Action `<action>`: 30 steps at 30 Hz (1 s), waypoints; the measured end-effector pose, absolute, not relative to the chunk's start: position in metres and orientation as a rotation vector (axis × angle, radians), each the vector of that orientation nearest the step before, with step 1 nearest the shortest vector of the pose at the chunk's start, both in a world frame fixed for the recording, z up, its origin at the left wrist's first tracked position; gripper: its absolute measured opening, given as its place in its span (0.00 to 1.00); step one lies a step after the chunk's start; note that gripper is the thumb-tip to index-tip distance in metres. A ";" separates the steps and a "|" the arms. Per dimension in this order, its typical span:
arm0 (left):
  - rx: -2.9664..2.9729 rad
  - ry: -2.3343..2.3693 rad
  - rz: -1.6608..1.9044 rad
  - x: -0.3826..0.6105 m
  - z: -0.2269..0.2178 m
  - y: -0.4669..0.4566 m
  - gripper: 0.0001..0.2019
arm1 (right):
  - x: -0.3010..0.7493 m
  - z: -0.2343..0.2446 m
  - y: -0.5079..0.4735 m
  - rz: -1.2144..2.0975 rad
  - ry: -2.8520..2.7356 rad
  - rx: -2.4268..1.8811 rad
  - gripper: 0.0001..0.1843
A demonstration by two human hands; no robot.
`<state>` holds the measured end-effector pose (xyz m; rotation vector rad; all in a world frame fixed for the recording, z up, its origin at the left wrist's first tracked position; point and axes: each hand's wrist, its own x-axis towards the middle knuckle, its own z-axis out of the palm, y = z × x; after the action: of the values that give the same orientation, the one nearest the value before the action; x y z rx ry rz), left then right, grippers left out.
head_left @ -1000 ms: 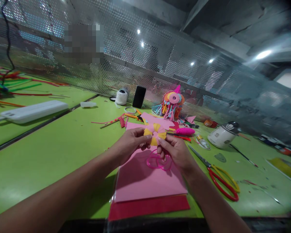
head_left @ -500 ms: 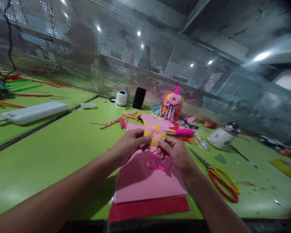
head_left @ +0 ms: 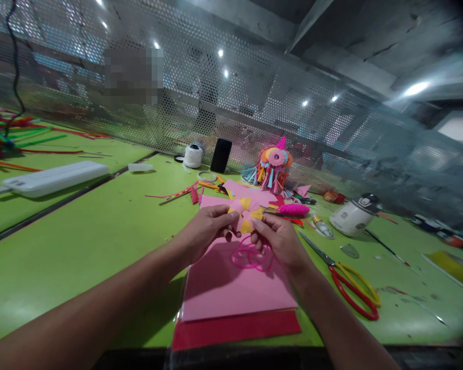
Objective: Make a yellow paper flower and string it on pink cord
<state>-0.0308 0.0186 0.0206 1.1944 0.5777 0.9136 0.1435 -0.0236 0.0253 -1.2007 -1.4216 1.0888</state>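
Between my two hands is a round pink and yellow paper flower [head_left: 247, 208] with a small hole in its middle. My left hand [head_left: 213, 226] pinches its left edge, thumb on top. On the opposite edge, the thumb and fingers of my right hand [head_left: 278, 235] are closed. Pink cord [head_left: 250, 258] lies in loops under my right hand, on a stack of pink paper sheets [head_left: 239, 293]. A red sheet [head_left: 239, 329] sticks out below the pink ones. Scissors [head_left: 337, 267] with red and yellow handles lie to the right of my right forearm.
Behind my hands are pink paper pieces [head_left: 250, 192], a bright pink yarn bundle [head_left: 294, 210], a tasselled paper ornament [head_left: 277, 162], a black phone [head_left: 221, 155] and a white thread spool [head_left: 193, 155]. A white power strip [head_left: 57, 178] lies left; a white jug [head_left: 354, 216] stands right. Perforated metal screen [head_left: 177, 103] borders the table.
The paper flower has shifted and turned slightly between my fingers. My left thumb now lies further over its left edge. Everything on the table stays in place.
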 end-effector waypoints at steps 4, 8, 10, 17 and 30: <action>1.193 0.598 0.902 -0.030 0.022 0.018 0.10 | 0.144 0.027 -0.023 1.052 -1.399 -1.213 0.17; 1.189 0.603 0.905 -0.031 0.023 0.018 0.10 | 0.144 0.026 -0.023 1.056 -1.417 -1.208 0.17; 1.195 0.590 0.903 -0.031 0.023 0.018 0.10 | 0.145 0.025 -0.022 1.052 -1.423 -1.202 0.17; 1.047 0.564 0.995 -0.034 0.019 0.022 0.17 | 0.148 0.025 -0.022 0.998 -1.444 -1.257 0.17; 1.178 0.629 0.920 -0.032 0.019 0.023 0.09 | 0.153 0.022 -0.018 0.793 -1.413 -1.180 0.14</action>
<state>-0.0318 0.0225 0.0194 1.1782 0.6286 0.9202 0.1531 -0.0180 0.0217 -1.1801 -1.4132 0.7935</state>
